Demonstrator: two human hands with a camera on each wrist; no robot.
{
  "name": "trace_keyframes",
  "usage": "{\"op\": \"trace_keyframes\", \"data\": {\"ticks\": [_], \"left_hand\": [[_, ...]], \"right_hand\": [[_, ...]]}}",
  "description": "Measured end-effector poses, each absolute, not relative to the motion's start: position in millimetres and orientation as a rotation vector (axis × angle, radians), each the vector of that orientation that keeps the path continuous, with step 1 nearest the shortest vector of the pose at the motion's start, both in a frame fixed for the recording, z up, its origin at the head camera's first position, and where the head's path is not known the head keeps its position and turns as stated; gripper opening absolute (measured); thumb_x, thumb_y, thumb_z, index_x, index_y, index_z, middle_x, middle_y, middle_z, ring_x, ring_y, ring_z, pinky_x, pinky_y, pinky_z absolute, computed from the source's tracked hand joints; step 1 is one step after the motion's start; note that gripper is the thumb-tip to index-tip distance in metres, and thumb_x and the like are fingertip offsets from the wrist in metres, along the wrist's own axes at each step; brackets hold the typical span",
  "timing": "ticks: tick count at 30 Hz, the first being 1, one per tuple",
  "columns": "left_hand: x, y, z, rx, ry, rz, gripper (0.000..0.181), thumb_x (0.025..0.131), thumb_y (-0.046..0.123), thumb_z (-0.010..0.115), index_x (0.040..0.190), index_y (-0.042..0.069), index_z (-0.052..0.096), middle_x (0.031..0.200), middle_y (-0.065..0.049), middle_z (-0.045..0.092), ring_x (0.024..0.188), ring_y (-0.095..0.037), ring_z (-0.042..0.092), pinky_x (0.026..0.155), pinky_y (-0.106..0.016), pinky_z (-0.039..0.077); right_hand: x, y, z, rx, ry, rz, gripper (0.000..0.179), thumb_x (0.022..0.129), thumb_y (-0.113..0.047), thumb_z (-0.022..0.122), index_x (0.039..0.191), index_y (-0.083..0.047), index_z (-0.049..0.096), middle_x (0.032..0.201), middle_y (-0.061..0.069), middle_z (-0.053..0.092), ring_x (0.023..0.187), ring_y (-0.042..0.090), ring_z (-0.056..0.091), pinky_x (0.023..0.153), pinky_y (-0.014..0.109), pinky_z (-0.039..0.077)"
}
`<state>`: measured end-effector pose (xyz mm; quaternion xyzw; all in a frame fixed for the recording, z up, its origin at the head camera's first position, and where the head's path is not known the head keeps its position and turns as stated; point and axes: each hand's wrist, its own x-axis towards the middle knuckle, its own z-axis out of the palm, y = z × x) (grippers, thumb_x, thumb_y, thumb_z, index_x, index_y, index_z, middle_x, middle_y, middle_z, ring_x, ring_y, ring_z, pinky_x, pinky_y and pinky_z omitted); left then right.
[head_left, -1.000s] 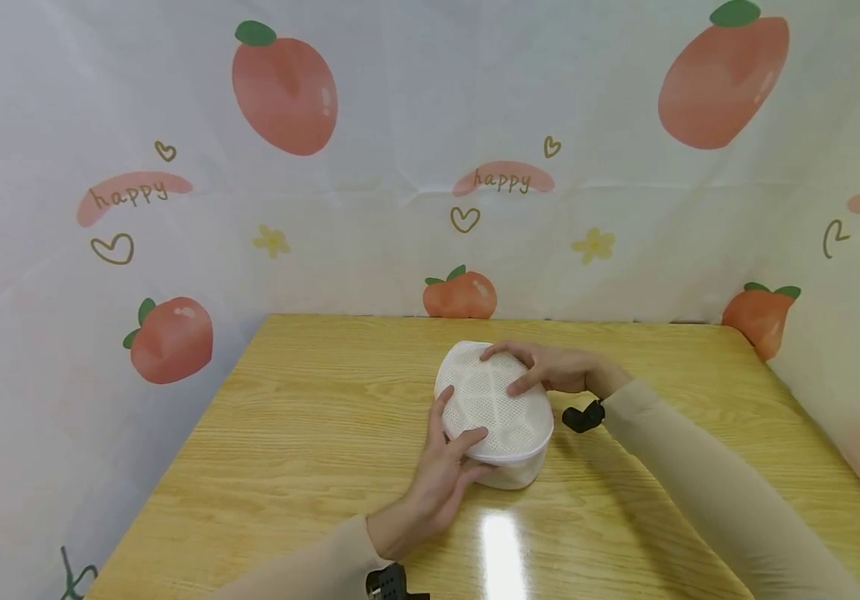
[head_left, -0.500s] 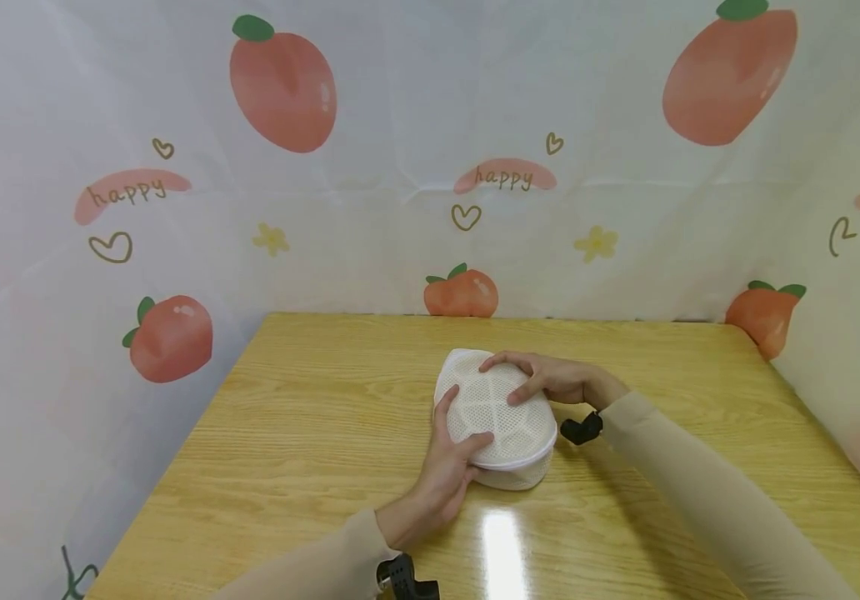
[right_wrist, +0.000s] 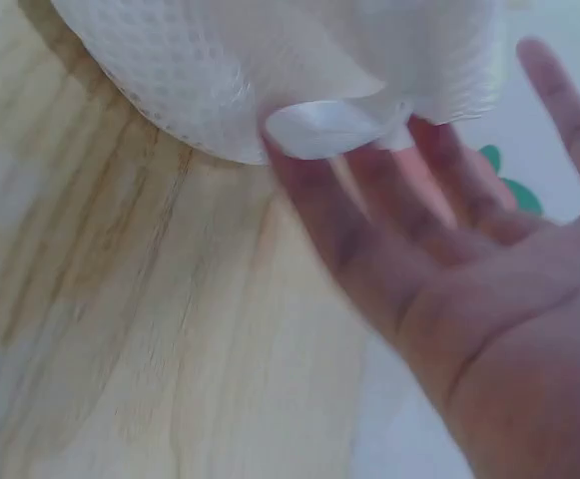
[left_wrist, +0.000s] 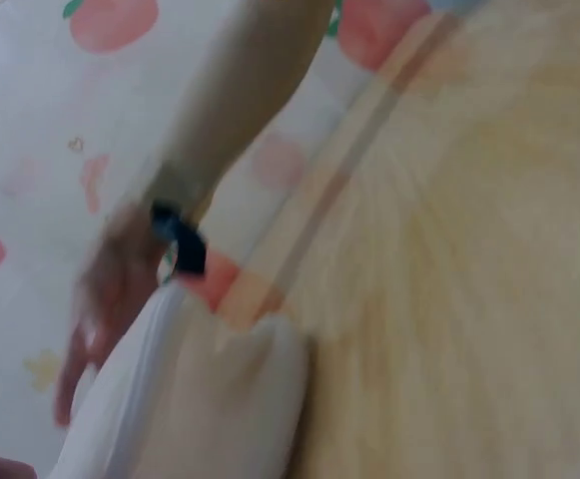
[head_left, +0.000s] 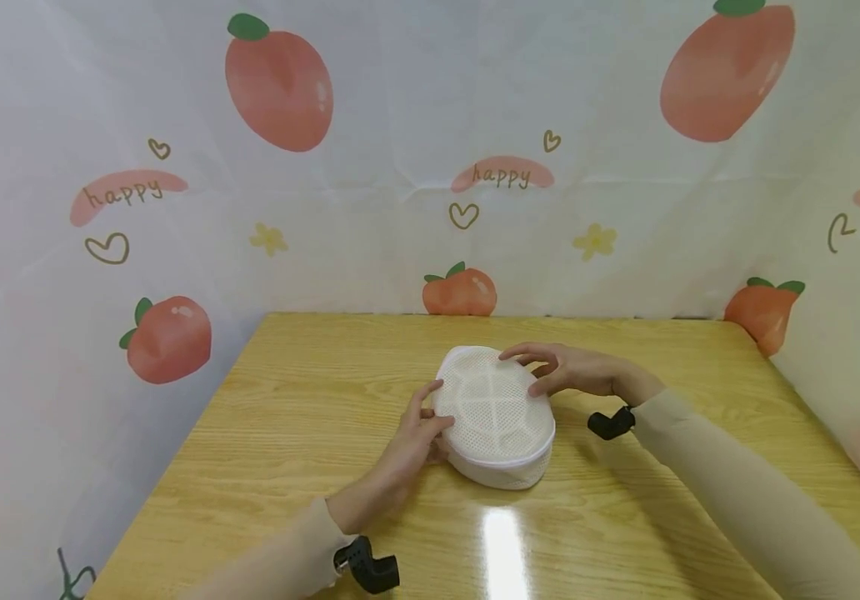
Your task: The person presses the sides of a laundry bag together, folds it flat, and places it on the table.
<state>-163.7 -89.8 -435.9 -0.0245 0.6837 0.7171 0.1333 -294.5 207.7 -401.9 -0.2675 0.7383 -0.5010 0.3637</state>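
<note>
A white mesh laundry bag (head_left: 493, 408), rounded with a piped rim, sits on the wooden table in the head view. Its lid is webbed with paler seams. At its left side is my left hand (head_left: 407, 442), the index fingertip and thumb tip at the rim, other fingers partly hidden below. My right hand (head_left: 587, 371) reaches over the far right edge, fingers spread and fingertips at the rim. In the right wrist view its fingers (right_wrist: 349, 235) are nearly straight and meet the mesh side, while the thumb stands apart. The left wrist view is blurred.
The wooden table (head_left: 310, 400) extends around the bag, with a bright glare near the front. A white cloth backdrop (head_left: 370, 233) printed with fruit rises behind and along both sides. A black wrist camera (head_left: 612, 423) hangs under the right wrist.
My left hand has slid off the lid to the left, loosening its grip. My right hand has drawn back to the right toward the rim. The bag has hardly moved.
</note>
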Motion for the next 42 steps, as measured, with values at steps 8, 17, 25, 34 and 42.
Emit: {"op": "trace_keyframes", "data": {"ticks": [8,17,25,34,42], "left_hand": [[-217.7,-118.7,-419.1,0.078,2.217,1.863,0.054,0.107,0.031,0.058,0.158,0.023,0.040,0.154,-0.019,0.027,0.136,-0.041,0.043,0.107,-0.059,0.046],[-261.3,-119.1,-403.0,0.376,2.350,1.497,0.051,0.106,0.037,0.061,0.154,0.026,0.050,0.159,-0.017,0.025,0.137,-0.040,0.041,0.107,-0.058,0.046],[-280.0,-119.0,-397.7,0.484,2.196,1.452,0.049,0.104,0.032,0.066,0.151,0.021,0.053,0.152,-0.014,0.036,0.136,-0.032,0.046,0.105,-0.053,0.050],[-285.2,-112.7,-398.1,0.514,2.174,1.406,0.049,0.102,0.035,0.069,0.148,0.026,0.056,0.156,-0.010,0.028,0.136,-0.033,0.042,0.101,-0.050,0.052],[-283.0,-109.3,-398.0,0.574,2.125,1.381,0.050,0.101,0.032,0.070,0.149,0.031,0.055,0.163,-0.005,0.025,0.139,-0.031,0.042,0.108,-0.054,0.043]], "right_hand": [[-266.4,228.1,-393.7,-0.710,2.055,-1.320,0.066,0.099,-0.016,0.070,0.159,-0.017,0.042,0.158,0.018,0.037,0.143,0.044,0.040,0.110,0.059,0.040],[-217.3,226.3,-400.6,-0.462,2.143,-1.509,0.077,0.101,-0.021,0.071,0.164,-0.014,0.028,0.160,0.029,0.021,0.124,0.040,0.056,0.093,0.048,0.054],[-182.1,209.8,-406.2,-0.246,2.077,-1.684,0.081,0.100,-0.021,0.073,0.164,-0.016,0.024,0.152,0.030,0.019,0.106,0.038,0.061,0.083,0.046,0.060],[-160.2,189.8,-412.2,-0.121,1.886,-1.924,0.080,0.102,-0.014,0.068,0.164,-0.018,0.017,0.152,0.029,0.015,0.114,0.038,0.056,0.084,0.054,0.061],[-151.3,170.0,-424.8,-0.099,1.872,-2.029,0.079,0.098,-0.009,0.072,0.163,-0.016,0.027,0.157,0.023,0.009,0.111,0.036,0.060,0.089,0.050,0.060]]}}
